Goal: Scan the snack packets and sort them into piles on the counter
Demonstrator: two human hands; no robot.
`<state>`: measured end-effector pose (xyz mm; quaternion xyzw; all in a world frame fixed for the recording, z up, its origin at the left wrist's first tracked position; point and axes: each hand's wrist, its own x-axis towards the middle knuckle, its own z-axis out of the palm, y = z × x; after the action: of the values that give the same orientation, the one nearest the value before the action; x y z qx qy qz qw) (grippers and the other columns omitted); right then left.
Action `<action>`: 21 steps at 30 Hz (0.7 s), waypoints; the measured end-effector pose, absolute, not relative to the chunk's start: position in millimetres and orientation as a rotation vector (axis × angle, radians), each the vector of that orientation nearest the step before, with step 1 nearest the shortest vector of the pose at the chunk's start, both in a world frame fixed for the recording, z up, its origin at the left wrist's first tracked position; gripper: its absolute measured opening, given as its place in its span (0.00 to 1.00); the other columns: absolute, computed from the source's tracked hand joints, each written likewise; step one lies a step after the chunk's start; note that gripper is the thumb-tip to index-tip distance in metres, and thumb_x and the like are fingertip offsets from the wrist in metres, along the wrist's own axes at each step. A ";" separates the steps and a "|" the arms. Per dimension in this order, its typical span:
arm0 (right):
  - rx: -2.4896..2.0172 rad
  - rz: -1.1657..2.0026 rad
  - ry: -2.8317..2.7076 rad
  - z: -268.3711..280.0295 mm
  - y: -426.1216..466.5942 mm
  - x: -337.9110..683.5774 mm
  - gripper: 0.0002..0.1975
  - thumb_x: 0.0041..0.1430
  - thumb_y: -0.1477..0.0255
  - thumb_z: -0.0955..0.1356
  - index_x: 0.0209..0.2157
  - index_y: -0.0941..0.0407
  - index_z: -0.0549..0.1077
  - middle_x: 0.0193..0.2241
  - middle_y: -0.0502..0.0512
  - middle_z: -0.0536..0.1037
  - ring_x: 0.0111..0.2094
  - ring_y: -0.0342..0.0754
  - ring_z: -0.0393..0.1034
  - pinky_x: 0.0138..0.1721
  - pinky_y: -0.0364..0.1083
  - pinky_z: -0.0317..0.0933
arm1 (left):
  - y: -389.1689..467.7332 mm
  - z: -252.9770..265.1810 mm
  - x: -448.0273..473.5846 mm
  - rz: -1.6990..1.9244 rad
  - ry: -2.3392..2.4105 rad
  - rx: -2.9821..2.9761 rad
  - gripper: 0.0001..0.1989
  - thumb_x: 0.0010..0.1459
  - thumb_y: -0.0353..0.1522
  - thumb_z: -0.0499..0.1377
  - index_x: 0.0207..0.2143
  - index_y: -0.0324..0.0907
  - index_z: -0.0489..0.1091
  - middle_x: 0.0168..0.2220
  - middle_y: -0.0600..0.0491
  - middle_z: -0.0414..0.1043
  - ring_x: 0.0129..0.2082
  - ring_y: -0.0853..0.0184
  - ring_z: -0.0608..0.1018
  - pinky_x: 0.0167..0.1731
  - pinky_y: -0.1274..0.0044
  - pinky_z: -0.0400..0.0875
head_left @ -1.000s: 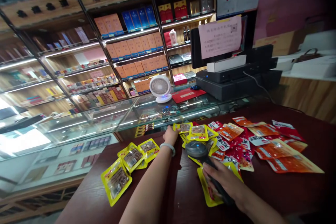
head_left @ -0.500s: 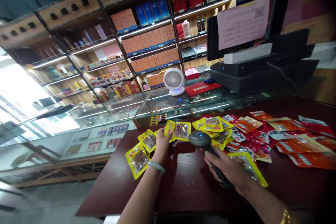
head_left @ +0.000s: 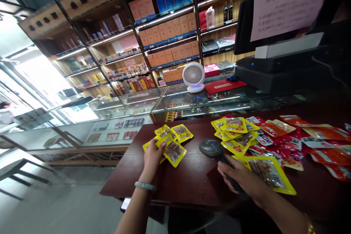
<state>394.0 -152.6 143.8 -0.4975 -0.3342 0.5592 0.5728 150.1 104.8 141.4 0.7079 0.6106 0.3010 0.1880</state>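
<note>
My left hand (head_left: 153,155), with a pale bangle at the wrist, pinches the edge of a yellow snack packet (head_left: 173,150) with a clear window and a barcode. Under and around it lie several similar packets (head_left: 182,132) on the dark wooden table. A black handheld barcode scanner (head_left: 212,148) is gripped in my right hand (head_left: 236,173), its head turned toward the left. Close to that hand lie a larger yellow packet (head_left: 270,172), partly hidden by it, and a pile of yellow packets (head_left: 234,129).
Red and orange packets (head_left: 282,142) spread over the right of the table (head_left: 192,182). Behind stand a glass counter (head_left: 175,102), a white fan (head_left: 193,76), a red mat (head_left: 223,86) and a monitor with a pink paper (head_left: 285,7). Stocked shelves line the back.
My left hand has moved left and nearer with a packet, over the left group of packets. My right hand still holds the scanner. The view has shifted; the scanner's blue light no longer shows.
</note>
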 end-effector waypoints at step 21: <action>-1.182 1.072 -0.592 146.8 -199.1 435.7 0.26 0.51 0.46 0.72 0.35 0.53 0.63 0.18 0.39 0.63 0.13 0.35 0.54 0.14 0.37 0.48 | 19.4 169.8 394.0 0.613 1.237 2.410 0.27 0.62 0.54 0.48 0.38 0.43 0.75 0.43 0.41 0.78 0.49 0.51 0.75 0.49 0.65 0.63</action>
<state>435.7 -199.1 146.8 -0.5224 -0.2617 0.4735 0.6591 394.0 19.4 169.8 0.8534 0.4381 0.2169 0.1809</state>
